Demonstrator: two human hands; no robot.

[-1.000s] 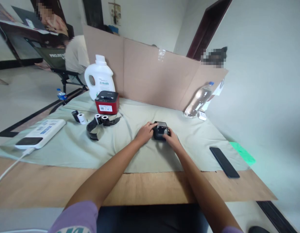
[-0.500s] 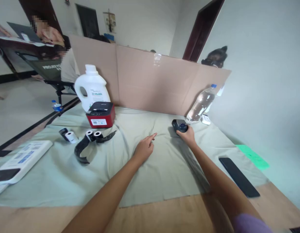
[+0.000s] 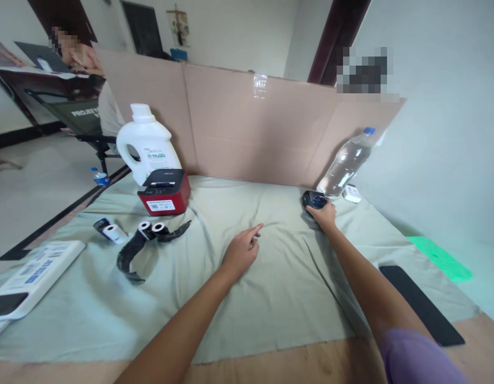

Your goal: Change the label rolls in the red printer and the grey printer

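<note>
My right hand (image 3: 323, 213) grips a small black boxy device (image 3: 314, 199) at the far right of the cloth, close to the base of a clear plastic bottle (image 3: 347, 165). Thumb and fingers close round its near side. My left hand (image 3: 242, 250) rests over the middle of the green cloth (image 3: 279, 298); it holds nothing, with the index finger stretched out and the other fingers loosely curled. To its left lie white paper rolls (image 3: 145, 229) with dark strips (image 3: 129, 258) curling from them. Behind these stands a red and black receipt printer (image 3: 164, 193).
A white jug (image 3: 151, 144) stands behind the printer, against a cardboard screen (image 3: 247, 122). At left lies a white box (image 3: 42, 274); at right, a black flat slab (image 3: 421, 304) and a green sheet (image 3: 441, 258). A person (image 3: 81, 58) sits in the background.
My right hand has carried the black device to the right, nearer the clear bottle. The left hand stays over the cloth in much the same pose. The camera view has shifted slightly.
</note>
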